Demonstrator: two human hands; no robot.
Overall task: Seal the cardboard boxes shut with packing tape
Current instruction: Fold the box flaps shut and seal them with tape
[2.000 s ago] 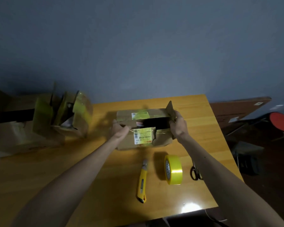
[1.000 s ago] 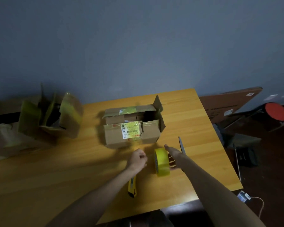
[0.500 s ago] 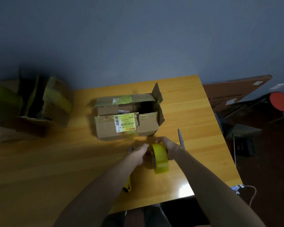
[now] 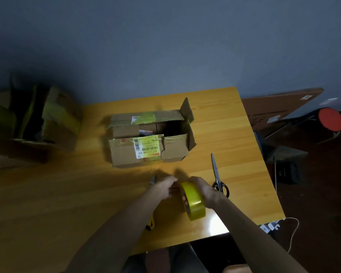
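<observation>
The yellow packing-tape roll (image 4: 193, 201) is gripped on edge by the right hand (image 4: 206, 189), core facing 9 o'clock. The left hand (image 4: 164, 186), fingers curled, is set against it; its hold cannot be told. The open brown cardboard box (image 4: 148, 143) is placed at 12 o'clock, lengthwise 9-to-3.

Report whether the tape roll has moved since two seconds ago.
Yes. The right hand lifted the tape roll off the table; it stays right of the knife.

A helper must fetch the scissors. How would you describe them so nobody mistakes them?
On the wooden table, find the open cardboard box, then look off its near right corner. The scissors lie there, black handles near the right hand that holds the yellow tape roll. Only they have long grey blades.
</observation>
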